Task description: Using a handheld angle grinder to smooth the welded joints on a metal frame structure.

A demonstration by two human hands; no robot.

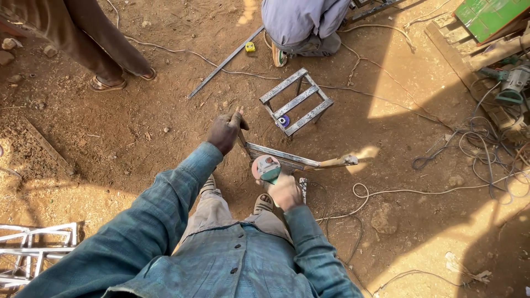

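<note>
Head view, looking down on bare reddish dirt. The person's left hand (225,131) is closed around the near end of a long angled steel bar (292,157), which runs to the right, held just above the ground. The right hand (285,191) grips a green angle grinder (266,168), its round disc touching or just above the bar near the left hand. No sparks show, so it cannot be told whether the disc is cutting. The bar appears whole, with no visible cut; how much grinding is finished cannot be judged from here.

Just beyond the bar stands a small welded steel frame (297,101) with slatted top, seemingly already assembled. A small round blue object (284,120) lies under it. Further off lie a loose thin steel strip (225,62) and a little yellow tape measure (250,47). White welded frames (38,251) sit at lower left. Cables (469,143) tangle at right, near a second power tool (513,83).

No containers are visible. Two other people stand or crouch at the top, seen only as legs and sandals.
</note>
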